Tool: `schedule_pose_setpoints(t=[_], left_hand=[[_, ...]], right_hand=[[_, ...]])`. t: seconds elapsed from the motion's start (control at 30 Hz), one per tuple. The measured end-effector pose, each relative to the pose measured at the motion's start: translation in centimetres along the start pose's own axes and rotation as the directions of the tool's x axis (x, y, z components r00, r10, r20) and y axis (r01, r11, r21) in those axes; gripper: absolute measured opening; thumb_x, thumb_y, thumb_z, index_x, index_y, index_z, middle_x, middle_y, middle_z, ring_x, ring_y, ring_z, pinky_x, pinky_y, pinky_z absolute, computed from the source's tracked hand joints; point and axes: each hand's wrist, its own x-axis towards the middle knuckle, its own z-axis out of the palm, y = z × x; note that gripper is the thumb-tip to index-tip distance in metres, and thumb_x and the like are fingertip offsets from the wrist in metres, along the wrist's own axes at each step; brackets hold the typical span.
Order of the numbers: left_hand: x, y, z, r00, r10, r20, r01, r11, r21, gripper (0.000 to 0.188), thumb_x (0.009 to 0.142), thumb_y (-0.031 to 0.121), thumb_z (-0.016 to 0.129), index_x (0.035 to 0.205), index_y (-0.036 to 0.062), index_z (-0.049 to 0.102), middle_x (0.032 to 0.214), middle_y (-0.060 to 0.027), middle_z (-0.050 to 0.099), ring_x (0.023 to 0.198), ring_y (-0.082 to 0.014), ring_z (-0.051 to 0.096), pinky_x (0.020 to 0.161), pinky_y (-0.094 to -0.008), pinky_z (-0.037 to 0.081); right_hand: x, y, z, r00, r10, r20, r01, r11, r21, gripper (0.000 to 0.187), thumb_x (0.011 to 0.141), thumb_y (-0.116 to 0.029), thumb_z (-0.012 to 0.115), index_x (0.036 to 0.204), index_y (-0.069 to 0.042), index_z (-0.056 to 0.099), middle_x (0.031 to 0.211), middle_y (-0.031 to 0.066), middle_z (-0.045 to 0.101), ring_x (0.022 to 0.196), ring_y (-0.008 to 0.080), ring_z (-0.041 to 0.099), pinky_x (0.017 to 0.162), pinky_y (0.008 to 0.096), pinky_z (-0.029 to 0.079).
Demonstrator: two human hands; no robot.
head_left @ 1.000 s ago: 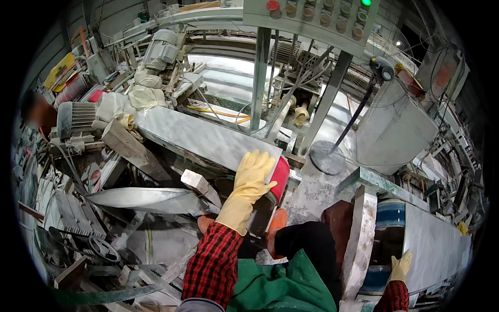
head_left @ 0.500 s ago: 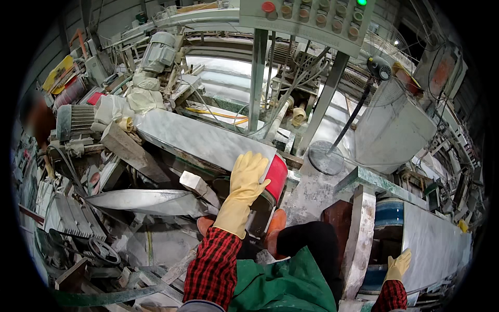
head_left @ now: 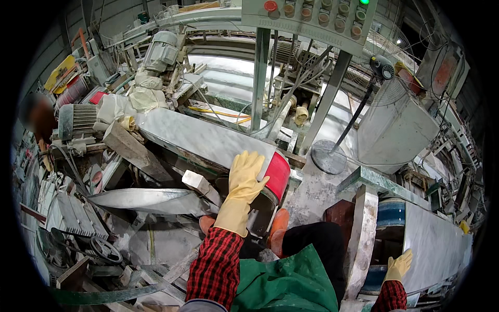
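My left hand [head_left: 244,179], in a cream-yellow rubber glove, lies flat with its fingers stretched over the near end of a long pale grey-veined stone slab [head_left: 200,134]. That slab rests on a conveyor whose red belt end [head_left: 278,174] curves down just right of the hand. At the lower right, my right hand [head_left: 398,266], gloved alike, reaches to the near edge of a second pale stone slab [head_left: 434,244]. Its fingers are extended along that edge; whether they press on it I cannot tell. The second slab sits over a blue belt or roller [head_left: 390,213].
A control panel [head_left: 312,18] with several buttons stands ahead on posts. Right of centre is a fan on a round base [head_left: 328,157]. A rough stone-like upright [head_left: 362,242] stands between my legs and the second slab. Motors [head_left: 161,51] and scattered offcuts crowd the left.
The whole view has shifted slightly. Both hands stay at their slabs, and neither slab has visibly moved.
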Motion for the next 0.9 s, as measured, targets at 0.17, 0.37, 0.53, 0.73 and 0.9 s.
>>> schedule_pose_setpoints(t=[0.17, 0.37, 0.53, 0.73, 0.9], left_hand=[[-0.4, -0.2, 0.0, 0.996, -0.076, 0.047, 0.076, 0.997, 0.004, 0.062, 0.067, 0.024, 0.083, 0.122, 0.005, 0.063, 0.127, -0.0153, 0.06, 0.116, -0.0378, 0.05, 0.102, -0.0454, 0.039], [-0.9, -0.9, 0.8, 0.991, -0.123, 0.052, 0.122, 0.992, 0.025, 0.064, 0.071, 0.028, 0.082, 0.127, 0.0066, 0.063, 0.134, -0.0169, 0.058, 0.127, -0.0409, 0.047, 0.111, -0.0486, 0.034], [-1.3, -1.1, 1.3, 0.987, -0.158, 0.037, 0.156, 0.987, 0.036, 0.063, 0.073, 0.027, 0.081, 0.13, 0.0077, 0.062, 0.138, -0.0172, 0.057, 0.131, -0.0421, 0.045, 0.113, -0.0496, 0.032], [-1.6, -1.6, 1.5, 0.986, -0.166, -0.008, 0.166, 0.986, 0.029, 0.06, 0.073, 0.026, 0.081, 0.128, 0.0067, 0.062, 0.136, -0.0177, 0.058, 0.131, -0.0425, 0.046, 0.112, -0.0493, 0.032], [-1.5, -1.5, 1.3, 0.988, -0.137, -0.076, 0.143, 0.987, 0.07, 0.058, 0.071, 0.024, 0.081, 0.123, 0.0071, 0.063, 0.129, -0.0148, 0.06, 0.124, -0.0399, 0.048, 0.107, -0.0488, 0.036]], right_hand=[[-0.3, -0.5, -0.7, 1.0, -0.012, -0.007, 0.012, 1.0, 0.008, 0.091, 0.071, -0.017, 0.083, 0.145, -0.005, 0.031, 0.143, 0.0131, 0.043, 0.134, 0.0321, 0.042, 0.109, 0.0423, 0.038], [-0.5, -0.7, -0.4, 0.999, -0.016, -0.035, 0.017, 1.0, 0.01, 0.089, 0.072, -0.017, 0.082, 0.144, -0.005, 0.031, 0.142, 0.0126, 0.043, 0.133, 0.0316, 0.042, 0.108, 0.0426, 0.039], [-0.7, -0.9, -0.1, 0.996, -0.003, -0.089, 0.001, 1.0, -0.026, 0.088, 0.072, -0.017, 0.082, 0.144, -0.006, 0.032, 0.142, 0.0124, 0.043, 0.132, 0.0312, 0.043, 0.108, 0.0417, 0.039], [-1.1, -2.1, -2.2, 0.997, 0.045, 0.064, -0.044, 0.999, -0.018, 0.088, 0.074, -0.017, 0.078, 0.147, -0.011, 0.03, 0.153, 0.0151, 0.037, 0.143, 0.0297, 0.035, 0.114, 0.0414, 0.033], [-1.3, -2.1, -2.4, 0.997, 0.044, 0.07, -0.042, 0.999, -0.03, 0.088, 0.073, -0.017, 0.078, 0.147, -0.011, 0.029, 0.153, 0.0144, 0.037, 0.143, 0.0289, 0.035, 0.113, 0.0411, 0.034]])
